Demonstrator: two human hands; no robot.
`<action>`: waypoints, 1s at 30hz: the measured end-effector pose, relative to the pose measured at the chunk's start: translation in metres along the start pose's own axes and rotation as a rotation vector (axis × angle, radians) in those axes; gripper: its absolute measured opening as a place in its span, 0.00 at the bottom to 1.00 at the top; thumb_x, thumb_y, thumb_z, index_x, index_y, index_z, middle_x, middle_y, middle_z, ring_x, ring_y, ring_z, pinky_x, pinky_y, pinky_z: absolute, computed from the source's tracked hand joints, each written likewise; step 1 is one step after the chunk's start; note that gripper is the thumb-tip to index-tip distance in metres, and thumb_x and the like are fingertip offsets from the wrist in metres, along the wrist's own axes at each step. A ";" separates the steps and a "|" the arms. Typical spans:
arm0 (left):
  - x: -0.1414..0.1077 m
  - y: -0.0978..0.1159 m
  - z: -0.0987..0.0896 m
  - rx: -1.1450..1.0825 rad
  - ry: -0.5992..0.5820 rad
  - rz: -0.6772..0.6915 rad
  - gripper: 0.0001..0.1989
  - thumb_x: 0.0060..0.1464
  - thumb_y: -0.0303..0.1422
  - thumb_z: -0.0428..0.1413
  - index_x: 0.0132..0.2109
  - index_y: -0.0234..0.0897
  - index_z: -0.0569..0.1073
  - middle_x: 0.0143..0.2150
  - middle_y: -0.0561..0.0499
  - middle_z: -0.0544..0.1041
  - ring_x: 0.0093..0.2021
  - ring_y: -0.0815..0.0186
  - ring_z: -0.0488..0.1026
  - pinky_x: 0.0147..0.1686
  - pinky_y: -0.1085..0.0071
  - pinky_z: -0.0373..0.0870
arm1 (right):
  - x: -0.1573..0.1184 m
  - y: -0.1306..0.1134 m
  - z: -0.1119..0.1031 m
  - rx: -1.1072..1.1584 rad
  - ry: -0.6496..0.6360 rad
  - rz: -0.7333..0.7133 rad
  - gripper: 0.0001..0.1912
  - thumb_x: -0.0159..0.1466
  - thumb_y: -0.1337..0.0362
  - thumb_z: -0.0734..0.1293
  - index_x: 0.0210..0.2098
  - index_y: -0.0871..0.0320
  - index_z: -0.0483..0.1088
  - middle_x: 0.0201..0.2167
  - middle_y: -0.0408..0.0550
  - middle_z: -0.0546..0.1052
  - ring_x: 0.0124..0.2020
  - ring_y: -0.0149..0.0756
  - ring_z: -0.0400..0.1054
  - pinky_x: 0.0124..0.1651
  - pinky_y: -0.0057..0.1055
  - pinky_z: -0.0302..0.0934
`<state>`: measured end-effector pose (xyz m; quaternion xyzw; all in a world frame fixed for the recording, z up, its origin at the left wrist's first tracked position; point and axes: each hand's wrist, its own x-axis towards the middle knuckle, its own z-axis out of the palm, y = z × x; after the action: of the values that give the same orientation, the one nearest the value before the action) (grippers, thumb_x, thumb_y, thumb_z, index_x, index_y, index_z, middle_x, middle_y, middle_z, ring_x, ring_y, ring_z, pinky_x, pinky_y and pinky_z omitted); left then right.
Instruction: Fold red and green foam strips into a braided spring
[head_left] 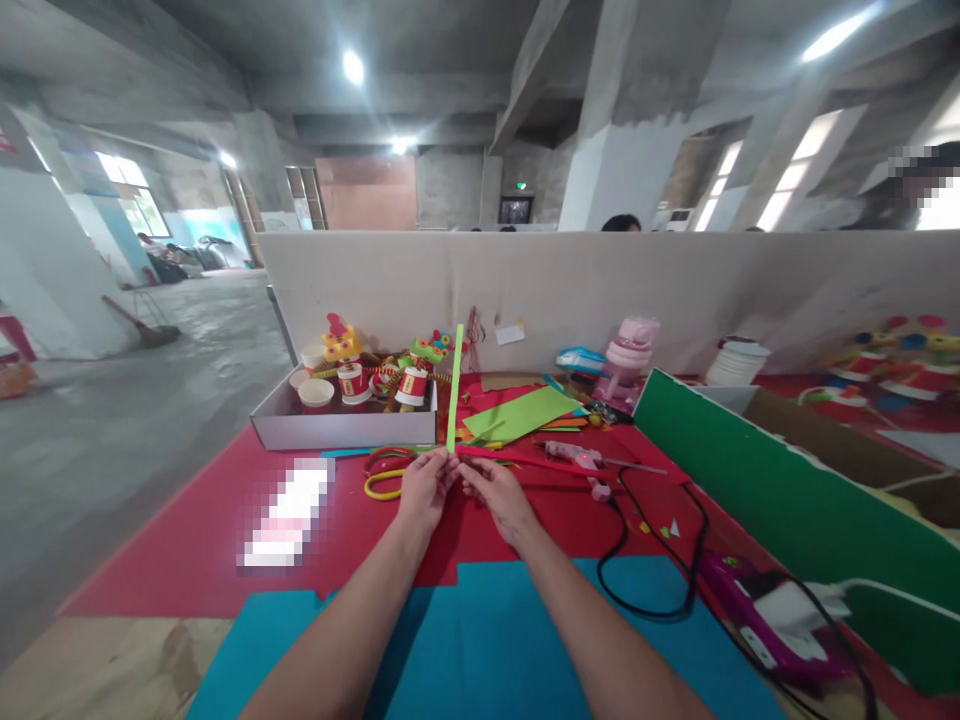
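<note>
Two hands, bare, working close together over a red-covered surface [187,540].

Left hand [427,487]: thumb and fingertips pinched on the lower end of a green strip [455,390], narrow, standing nearly upright above the knuckles.

Right hand [495,492]: fingertips drawn together just beside the left's, seemingly closed on the end of a red strip [517,458], which runs out rightward, just beyond the fingers. Exact finger placement: partly hidden from where I stand.

Strips: ends meeting at the fingertips, roughly at a right angle; whether glued there, I cannot tell.

Step in hand, by my judgement: lining up or joining the two ends. Next move would call for a firm pinch at the corner and the strips held square; a slip would skew the angle.

Near left hand: scissors, yellow-handled [367,485], one pair, lying just beside.

Beyond right hand: glue gun [574,453], one, pink; green paper sheet [532,412], one, farther back.

Back left: white box [345,430], one, holding decorated paper cups [354,382].

Under the forearms: blue sheets [487,640].
</note>
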<state>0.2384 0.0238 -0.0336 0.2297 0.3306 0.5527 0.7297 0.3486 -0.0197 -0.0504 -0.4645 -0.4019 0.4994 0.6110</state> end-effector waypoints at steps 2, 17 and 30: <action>-0.004 -0.008 0.004 0.032 -0.018 -0.019 0.04 0.50 0.22 0.58 0.30 0.31 0.71 0.23 0.52 0.74 0.23 0.74 0.72 0.29 0.77 0.74 | 0.002 0.003 0.000 0.082 0.026 -0.012 0.19 0.49 0.54 0.74 0.36 0.59 0.75 0.34 0.50 0.79 0.31 0.33 0.71 0.34 0.28 0.66; -0.017 -0.016 0.009 0.171 -0.145 -0.046 0.06 0.44 0.27 0.63 0.28 0.29 0.72 0.23 0.48 0.75 0.23 0.71 0.72 0.27 0.74 0.74 | 0.004 -0.004 -0.010 0.221 0.161 0.010 0.18 0.44 0.57 0.76 0.31 0.61 0.76 0.21 0.45 0.76 0.22 0.31 0.69 0.27 0.27 0.63; -0.019 -0.007 0.007 0.306 -0.258 0.041 0.16 0.38 0.37 0.66 0.32 0.31 0.72 0.24 0.51 0.74 0.24 0.70 0.71 0.24 0.75 0.69 | 0.005 0.002 -0.008 0.113 0.218 -0.094 0.17 0.47 0.54 0.73 0.30 0.60 0.76 0.22 0.44 0.76 0.24 0.33 0.67 0.27 0.29 0.63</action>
<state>0.2451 0.0039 -0.0292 0.4137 0.3097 0.4768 0.7111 0.3571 -0.0162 -0.0544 -0.4617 -0.3257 0.4387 0.6988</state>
